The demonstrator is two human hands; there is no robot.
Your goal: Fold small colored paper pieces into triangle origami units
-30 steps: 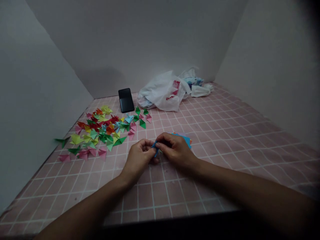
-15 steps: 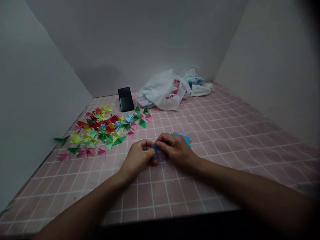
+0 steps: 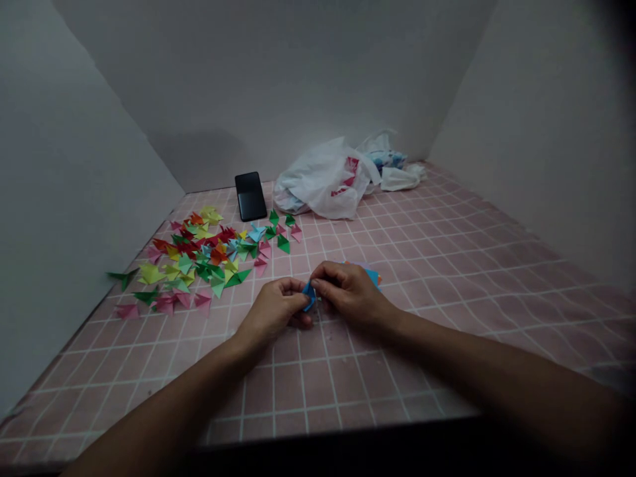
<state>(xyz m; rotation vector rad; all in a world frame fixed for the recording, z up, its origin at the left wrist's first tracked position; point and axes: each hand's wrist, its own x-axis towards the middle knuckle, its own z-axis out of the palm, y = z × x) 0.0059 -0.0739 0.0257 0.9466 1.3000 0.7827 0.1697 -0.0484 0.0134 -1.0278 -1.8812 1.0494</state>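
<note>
A small piece of folded blue paper (image 3: 309,296) is pinched between my two hands, above the near middle of the table. My left hand (image 3: 275,306) grips its lower left side with thumb and fingers closed. At its top, the thumb and forefinger of my right hand (image 3: 350,291) are closed on the upper tip. Fingers cover part of the paper, so its full shape is hidden. Just behind my right hand lies a stack of coloured paper sheets (image 3: 372,276), blue on top, partly covered by that hand.
Many folded paper cranes (image 3: 209,255) in several colours spread over the left of the pink checked tablecloth (image 3: 447,265). Behind them a black phone (image 3: 251,197) leans at the wall. A white plastic bag (image 3: 322,182) and a second crumpled bag (image 3: 397,173) lie at the back.
My right fingers have shifted up slightly at the paper's top, and more of the blue paper shows between the hands. The left hand has hardly moved.
</note>
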